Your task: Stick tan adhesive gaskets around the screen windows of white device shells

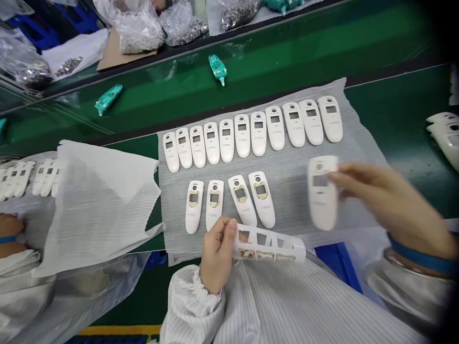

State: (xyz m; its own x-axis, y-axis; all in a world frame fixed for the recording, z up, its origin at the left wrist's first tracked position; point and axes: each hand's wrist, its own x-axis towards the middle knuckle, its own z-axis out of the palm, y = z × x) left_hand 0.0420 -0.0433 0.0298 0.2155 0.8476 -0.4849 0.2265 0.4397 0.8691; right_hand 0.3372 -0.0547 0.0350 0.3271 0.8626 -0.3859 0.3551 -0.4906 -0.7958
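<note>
My left hand (219, 253) pinches the left end of a clear sticker sheet (268, 244) that has rectangular cut-outs and some yellowish frame stickers along its lower edge. Off to the right, my right hand (383, 200) grips a white plastic device shell (322, 196) with a small window, slightly blurred and held over the mat. Several like shells (277, 128) stand in a slanting row at the back of the sheet of foam (287, 177). In front of them lie several shells with yellowish frames around their windows (239, 193), close above my left hand.
Two teal device parts (218, 69) (108, 98) lie on the green belt behind. Bags of small metal parts (139, 36) stand beyond it. At left, a co-worker's arm (12, 239) is beside more shells and a white foam sheet (103, 191). Stacked shells (446, 136) sit at far right.
</note>
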